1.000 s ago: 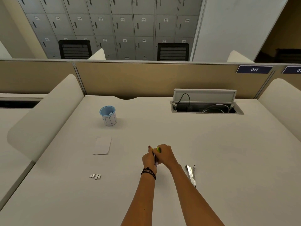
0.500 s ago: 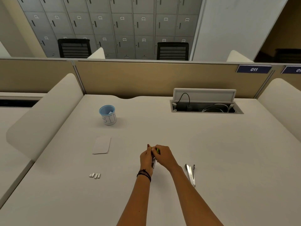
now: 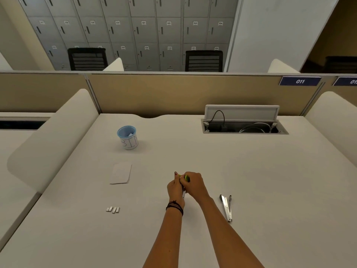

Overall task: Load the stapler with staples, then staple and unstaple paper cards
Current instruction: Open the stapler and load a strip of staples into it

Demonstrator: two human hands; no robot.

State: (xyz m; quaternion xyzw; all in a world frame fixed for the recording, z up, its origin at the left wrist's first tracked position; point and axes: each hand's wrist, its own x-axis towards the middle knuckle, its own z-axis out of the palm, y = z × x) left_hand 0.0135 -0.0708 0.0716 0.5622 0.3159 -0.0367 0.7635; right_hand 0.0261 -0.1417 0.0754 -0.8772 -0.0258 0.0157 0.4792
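An office: partitioned desk (image 3: 193, 151) with numbered sign (image 3: 300, 81), grey lockers (image 3: 135, 31), mesh chairs (image 3: 203, 60).

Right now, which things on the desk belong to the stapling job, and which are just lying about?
Job: green stapler held in both hands; white staple strips; white paper cards; metal staple remover.
Lying about: blue-rimmed cup; open cable tray.

stapler (image 3: 186, 180): yellow-green, mostly hidden, held above desk centre | staples (image 3: 113, 209): small white strips, near left | paper cards (image 3: 120, 173): white stack, flat, left | staple remover (image 3: 226, 207): metal, flat, right
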